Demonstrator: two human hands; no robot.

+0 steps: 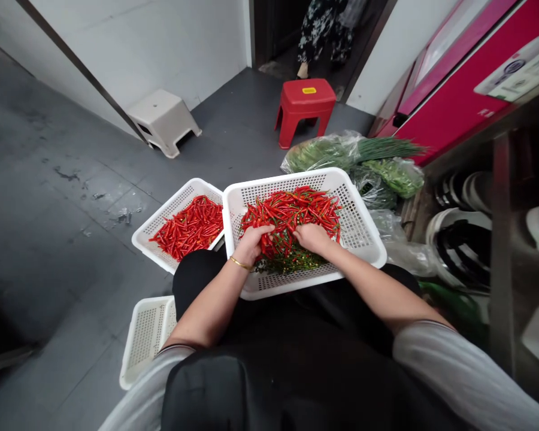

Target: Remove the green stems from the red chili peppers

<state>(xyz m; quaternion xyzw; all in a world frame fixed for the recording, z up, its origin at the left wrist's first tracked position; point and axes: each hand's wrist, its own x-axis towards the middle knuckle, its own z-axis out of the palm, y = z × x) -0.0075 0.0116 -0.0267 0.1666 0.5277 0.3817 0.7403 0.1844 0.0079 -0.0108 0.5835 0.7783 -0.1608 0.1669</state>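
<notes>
A white perforated basket [363,230] rests on my lap, holding a heap of red chili peppers [291,206] with green stems. Along its near side lies a pile of loose green stems [291,261]. My left hand [254,239], with a gold bangle at the wrist, is closed on red chilies at the left of the heap. Close beside it, my right hand [313,238] has its fingers pinched together at a chili among the others; its fingertips are partly hidden. To the left, a second white basket [150,239] contains red chilies.
Another white basket [144,335] is on the floor at lower left. A grey stool [164,117] and a red stool [308,99] stand ahead. Bagged green vegetables [327,152] lie ahead right, near a pink cabinet [471,78]. A person's patterned trousers [321,30] show in the doorway.
</notes>
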